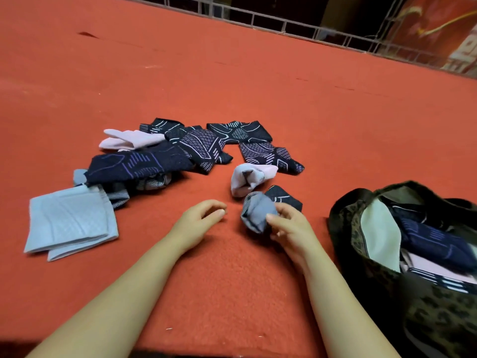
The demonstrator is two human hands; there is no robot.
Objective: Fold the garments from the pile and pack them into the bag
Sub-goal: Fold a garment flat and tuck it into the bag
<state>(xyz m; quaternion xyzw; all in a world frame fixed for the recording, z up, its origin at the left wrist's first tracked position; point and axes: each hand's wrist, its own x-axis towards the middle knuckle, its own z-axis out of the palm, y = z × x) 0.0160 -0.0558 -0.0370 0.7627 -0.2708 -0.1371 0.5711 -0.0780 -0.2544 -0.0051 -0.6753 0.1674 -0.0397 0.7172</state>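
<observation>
Socks fill the open camouflage bag (pixel 366 257), its right side cut off by the frame. Right hand (pixel 291 226) grips a rolled grey sock (pixel 256 211); left hand (pixel 200 215) rests relaxed beside the pile (pixel 165 156).

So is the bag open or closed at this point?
Open. The bag has its mouth spread wide beside the right hand, its pale lining showing, with dark patterned and pink garments already inside.

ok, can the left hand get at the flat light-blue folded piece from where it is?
Probably yes. The left hand holds nothing, and only bare red mat lies between it and the light-blue folded piece to its left.
</observation>
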